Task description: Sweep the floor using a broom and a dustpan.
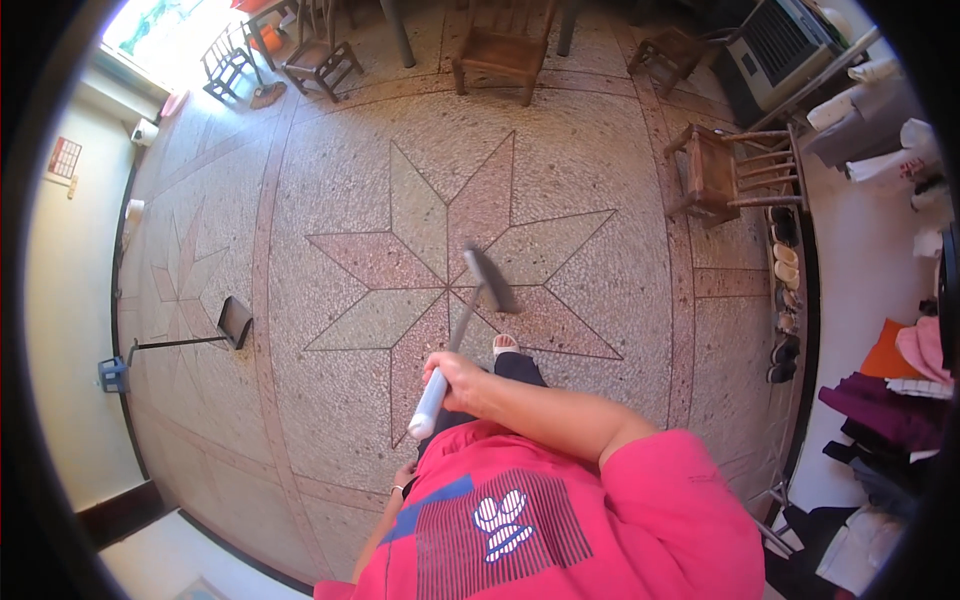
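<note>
My right hand [455, 381] grips the upper handle of a broom [491, 283], just below its white rounded end. The handle slants away from me, and the dark broom head is blurred over the middle of a star pattern in the pebbled floor [352, 420]. Beside the head, my right foot [505, 343] shows in a light sandal. Down at my side hangs my left hand [406, 474], near the hip; its fingers are partly hidden and I cannot tell whether it holds anything.
A long-handled dustpan [235, 322] stands by the left wall. Wooden chairs [501, 52] line the far side, with another chair [712, 171] at the right. Several pairs of shoes [785, 270] stand along the right edge, near piled clothes [889, 405]. An air cooler [780, 56] occupies the far right corner.
</note>
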Demonstrator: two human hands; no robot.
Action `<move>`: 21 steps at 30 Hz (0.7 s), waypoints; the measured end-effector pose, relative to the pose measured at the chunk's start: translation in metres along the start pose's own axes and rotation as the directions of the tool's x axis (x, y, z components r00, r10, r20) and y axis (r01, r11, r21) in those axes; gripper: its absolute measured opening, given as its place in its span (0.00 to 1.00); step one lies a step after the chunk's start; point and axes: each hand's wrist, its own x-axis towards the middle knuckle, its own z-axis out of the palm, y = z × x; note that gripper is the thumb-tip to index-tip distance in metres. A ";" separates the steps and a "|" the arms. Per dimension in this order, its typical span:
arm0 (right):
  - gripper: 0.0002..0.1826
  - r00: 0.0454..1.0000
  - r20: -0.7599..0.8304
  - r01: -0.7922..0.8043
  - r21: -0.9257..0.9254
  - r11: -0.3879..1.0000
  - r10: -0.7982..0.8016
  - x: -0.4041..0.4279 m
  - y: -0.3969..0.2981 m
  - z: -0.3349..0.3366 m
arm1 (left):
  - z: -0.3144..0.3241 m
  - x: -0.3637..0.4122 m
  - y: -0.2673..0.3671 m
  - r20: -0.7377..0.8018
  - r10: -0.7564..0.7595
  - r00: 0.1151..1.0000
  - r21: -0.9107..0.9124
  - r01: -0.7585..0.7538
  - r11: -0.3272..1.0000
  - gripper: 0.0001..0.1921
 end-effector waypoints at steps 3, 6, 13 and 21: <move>0.08 0.965 0.262 0.016 0.036 0.999 -0.025 -0.013 -0.021 -0.024 | -0.006 -0.026 0.043 0.063 0.017 0.998 0.031 -0.019 0.999 0.16; 0.11 0.919 0.394 -0.081 0.128 0.988 0.025 -0.034 -0.039 -0.081 | -0.003 -0.047 0.081 0.040 0.010 0.999 -0.007 -0.010 1.000 0.15; 0.05 0.885 0.433 -0.004 0.373 0.928 -0.170 -0.137 0.035 -0.239 | -0.003 -0.043 0.079 0.000 0.013 1.000 -0.194 -0.013 0.981 0.14; 0.04 0.957 -0.104 0.282 0.096 0.955 -0.272 -0.208 0.121 -0.339 | 0.049 -0.086 -0.036 0.050 -0.113 0.992 -0.156 0.119 0.980 0.14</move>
